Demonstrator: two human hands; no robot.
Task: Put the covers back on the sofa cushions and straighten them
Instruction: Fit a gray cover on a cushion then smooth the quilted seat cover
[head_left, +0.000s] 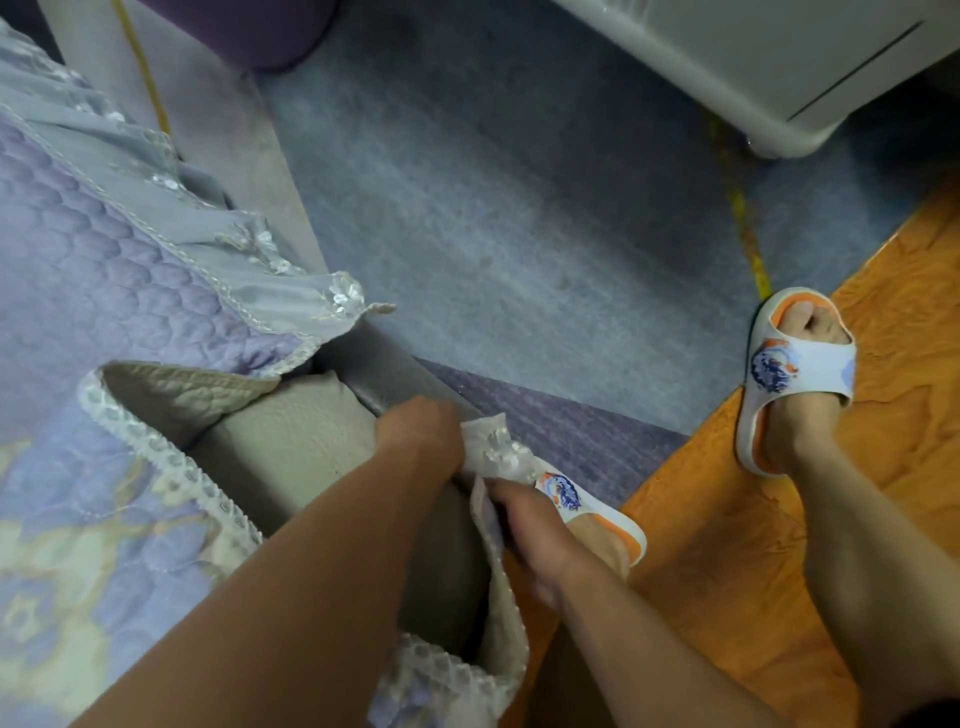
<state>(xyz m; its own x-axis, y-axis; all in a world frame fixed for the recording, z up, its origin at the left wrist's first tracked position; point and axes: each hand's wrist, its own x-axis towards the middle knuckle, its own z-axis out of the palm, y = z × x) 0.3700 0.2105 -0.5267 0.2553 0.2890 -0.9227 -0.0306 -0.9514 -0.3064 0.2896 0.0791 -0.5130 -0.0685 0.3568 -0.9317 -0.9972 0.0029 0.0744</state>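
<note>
— Where do the arms sit?

— Both reach forward and down from the bottom edge. The left forearm crosses the bare beige sofa cushion (291, 441), and the left hand (418, 431) lies at the cushion's front corner. The right forearm comes in beside it, with the right hand (530, 525) lower, against the cushion's front face.

— And the cover?

— The lilac quilted cover (104, 519) lies over the left part of the cushion, its lace edge folded back so the beige underside shows. A loose strip of it hangs down the cushion's front, running between the two hands.

— What are the hands doing?

— The left hand's fingers are curled over the top of that strip, gripping its beaded end. The right hand's fingers pinch the strip's edge just below.

— Anything else?

— A blue-grey rug (519, 208), an orange wooden floor (727, 545), and two feet in white slippers (795, 374).
</note>
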